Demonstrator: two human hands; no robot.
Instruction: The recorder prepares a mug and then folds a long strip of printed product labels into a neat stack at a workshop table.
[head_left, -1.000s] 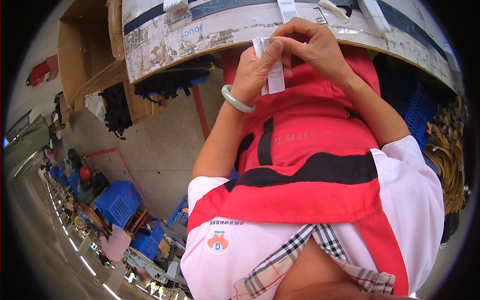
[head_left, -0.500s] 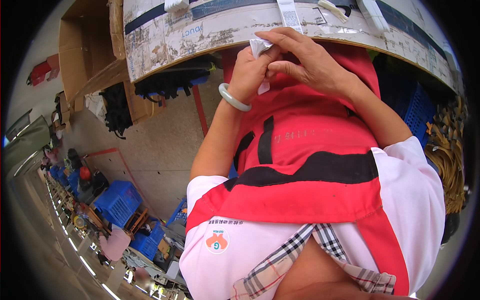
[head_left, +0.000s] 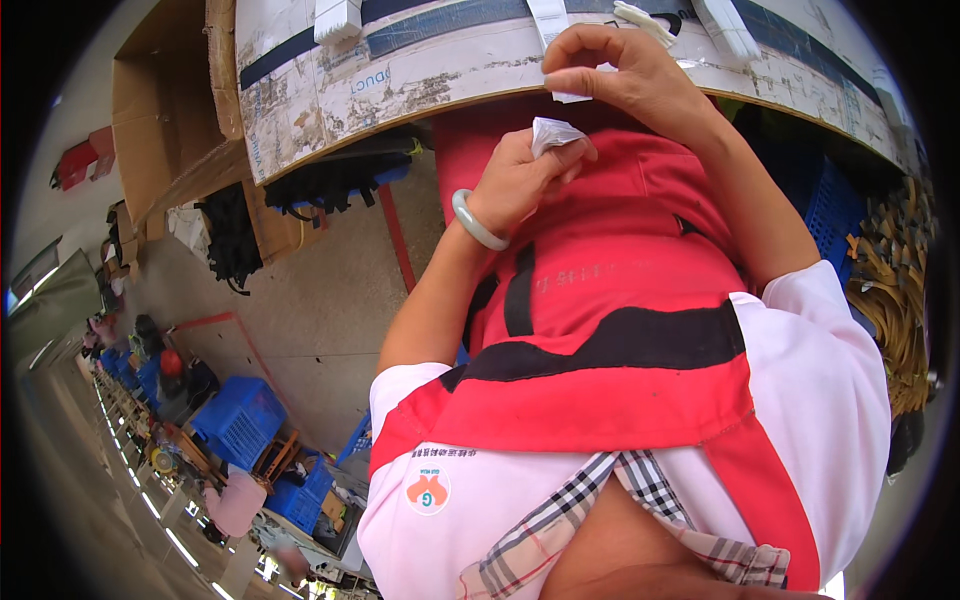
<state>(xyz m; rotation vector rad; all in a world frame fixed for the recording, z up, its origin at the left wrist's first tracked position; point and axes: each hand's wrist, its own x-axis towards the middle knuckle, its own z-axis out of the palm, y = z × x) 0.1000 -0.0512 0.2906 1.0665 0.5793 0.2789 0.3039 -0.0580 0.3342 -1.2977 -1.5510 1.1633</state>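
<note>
My left hand (head_left: 512, 185), with a pale bangle at its wrist, is closed round a folded bunch of white labels (head_left: 556, 134) in front of the red apron. Farther out, over the front edge of the worktable (head_left: 430, 88), my right hand (head_left: 645, 85) pinches a small white label (head_left: 571, 97) between thumb and fingers. The two hands are apart. On the tabletop beyond them lie a printed white strip (head_left: 548, 16), a whitish bundle (head_left: 645, 20) and a stack of white strips (head_left: 727, 28). Another white stack (head_left: 338, 20) lies farther left.
An open cardboard box (head_left: 165, 115) stands left of the table, with black straps (head_left: 230, 235) hanging below it. At the right are a blue crate (head_left: 835, 210) and a heap of yellow-brown straps (head_left: 898, 290). More blue crates (head_left: 240, 415) and a person (head_left: 236, 503) are at lower left.
My hands were together over the bunch of labels and have separated. The right moved up toward the table with a label; the left came slightly nearer to me with the bunch.
</note>
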